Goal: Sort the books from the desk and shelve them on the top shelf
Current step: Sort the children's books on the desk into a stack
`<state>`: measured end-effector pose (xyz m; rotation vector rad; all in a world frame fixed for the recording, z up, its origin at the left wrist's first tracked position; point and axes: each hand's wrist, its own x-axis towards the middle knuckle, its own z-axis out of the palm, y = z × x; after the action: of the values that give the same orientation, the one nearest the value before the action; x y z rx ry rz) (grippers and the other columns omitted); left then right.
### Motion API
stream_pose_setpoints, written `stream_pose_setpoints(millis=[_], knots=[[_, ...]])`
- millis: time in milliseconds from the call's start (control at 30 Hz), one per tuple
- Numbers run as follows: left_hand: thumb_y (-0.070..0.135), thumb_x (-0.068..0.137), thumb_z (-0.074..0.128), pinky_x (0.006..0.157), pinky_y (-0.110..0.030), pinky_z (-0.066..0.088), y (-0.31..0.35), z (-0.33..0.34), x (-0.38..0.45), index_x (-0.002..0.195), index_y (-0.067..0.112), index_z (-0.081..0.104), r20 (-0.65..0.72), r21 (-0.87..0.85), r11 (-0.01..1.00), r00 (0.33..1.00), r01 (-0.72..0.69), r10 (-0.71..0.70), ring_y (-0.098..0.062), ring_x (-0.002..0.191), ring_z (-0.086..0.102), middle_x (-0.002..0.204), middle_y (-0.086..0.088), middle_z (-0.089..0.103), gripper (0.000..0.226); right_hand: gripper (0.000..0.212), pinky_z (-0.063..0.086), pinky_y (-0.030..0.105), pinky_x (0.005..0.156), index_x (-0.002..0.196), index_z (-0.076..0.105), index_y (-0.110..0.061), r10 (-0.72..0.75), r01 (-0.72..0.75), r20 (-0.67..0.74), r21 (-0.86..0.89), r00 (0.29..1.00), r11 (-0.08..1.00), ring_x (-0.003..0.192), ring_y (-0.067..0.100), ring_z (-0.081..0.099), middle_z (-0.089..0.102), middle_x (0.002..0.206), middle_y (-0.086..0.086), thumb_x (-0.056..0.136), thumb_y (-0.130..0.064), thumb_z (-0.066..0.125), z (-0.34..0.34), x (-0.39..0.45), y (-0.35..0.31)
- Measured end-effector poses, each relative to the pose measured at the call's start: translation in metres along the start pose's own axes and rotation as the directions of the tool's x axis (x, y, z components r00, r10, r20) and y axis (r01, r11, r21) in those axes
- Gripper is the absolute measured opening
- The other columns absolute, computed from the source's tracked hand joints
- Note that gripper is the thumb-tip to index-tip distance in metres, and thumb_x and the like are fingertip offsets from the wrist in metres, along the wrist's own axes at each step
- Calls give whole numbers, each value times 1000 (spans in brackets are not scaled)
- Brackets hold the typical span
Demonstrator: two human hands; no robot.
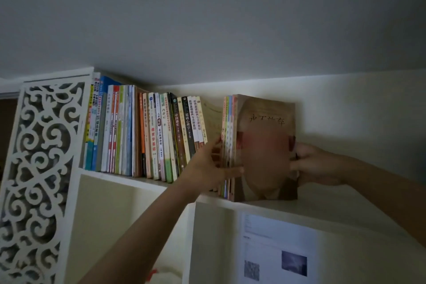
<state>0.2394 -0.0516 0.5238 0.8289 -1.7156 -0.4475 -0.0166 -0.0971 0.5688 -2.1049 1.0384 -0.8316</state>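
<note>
- On the top shelf (pixel 143 183), a small stack of books (pixel 258 147) stands upright, apart from the leaning row of books (pixel 147 134) on its left.
- Left hand (pixel 207 166) clamps the stack's spine side, thumb across the front; right hand (pixel 315 165) pinches the far edge.
- Best to keep the stack squeezed and square, then slide it left along the shelf until it props the leaning row.
- Risk: thin books slipping out below.
</note>
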Motion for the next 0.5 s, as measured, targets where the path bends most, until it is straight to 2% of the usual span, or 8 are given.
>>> stream_pose_setpoints(millis=[100, 167, 233, 267, 300, 367, 433, 500], knots=[[17, 61, 88, 87, -32, 57, -5, -14, -1, 129, 32, 49, 40, 220, 973, 998, -63, 55, -2, 98, 62, 107, 13, 62, 80, 18, 51, 32, 63, 93, 64, -3, 17, -17, 58, 5, 998, 1000, 66, 18, 58, 58, 78, 15, 86, 10, 54, -6, 25, 7], [21, 55, 91, 82, -27, 58, -11, -15, 0, 125, 28, 52, -43, 351, 932, 992, -94, 116, 0, 93, 62, 101, 14, 62, 80, 24, 52, 32, 66, 100, 65, -7, 27, -32, 94, 56, 995, 998, 78, 23, 59, 56, 90, 21, 83, 8, 56, -8, 43, 13], [32, 50, 92, 77, -20, 56, -20, -11, 1, 121, 25, 56, -138, 455, 881, 968, -128, 211, 1, 87, 62, 99, 14, 63, 80, 36, 55, 34, 72, 114, 63, -18, 40, -43, 50, 53, 998, 998, 101, 24, 63, 63, 104, 22, 87, 6, 59, -8, 60, 18], [41, 49, 91, 77, -19, 55, -23, -8, 1, 122, 26, 55, -172, 512, 848, 952, -135, 255, 1, 88, 61, 103, 14, 63, 83, 42, 55, 34, 74, 123, 58, -20, 25, -25, -12, -11, 1000, 1000, 107, 21, 62, 65, 107, 18, 87, 1, 62, -6, 69, 19], [49, 49, 89, 79, -19, 52, -27, -4, 2, 124, 26, 53, -199, 567, 814, 937, -128, 286, -1, 91, 59, 108, 15, 61, 87, 49, 54, 33, 73, 130, 52, -18, 1, -13, -97, -130, 995, 991, 102, 19, 62, 65, 104, 13, 85, -3, 66, -1, 73, 16], [61, 50, 84, 83, -20, 46, -34, 4, 2, 129, 26, 45, -253, 619, 780, 917, -91, 307, -1, 98, 50, 113, 17, 51, 94, 72, 49, 32, 77, 140, 37, -12, -149, 10, -253, -480, 956, 877, 97, 20, 57, 58, 111, 9, 78, -12, 74, 13, 76, 10], [65, 48, 81, 89, -25, 46, -37, 10, 0, 131, 24, 38, -301, 616, 786, 904, -58, 303, 1, 102, 42, 114, 16, 44, 102, 80, 51, 35, 86, 139, 34, -19, -334, 116, -187, -695, 924, 709, 107, 22, 58, 55, 122, 9, 71, -22, 74, 34, 64, -1], [65, 45, 82, 94, -30, 46, -41, 7, -1, 141, 22, 26, -338, 612, 788, 878, -69, 339, -3, 112, 40, 127, 8, 40, 119, 82, 51, 34, 89, 136, 36, -29, -341, 233, -53, -634, 938, 738, 107, 12, 60, 61, 121, -4, 61, -38, 67, 51, 45, -9]])
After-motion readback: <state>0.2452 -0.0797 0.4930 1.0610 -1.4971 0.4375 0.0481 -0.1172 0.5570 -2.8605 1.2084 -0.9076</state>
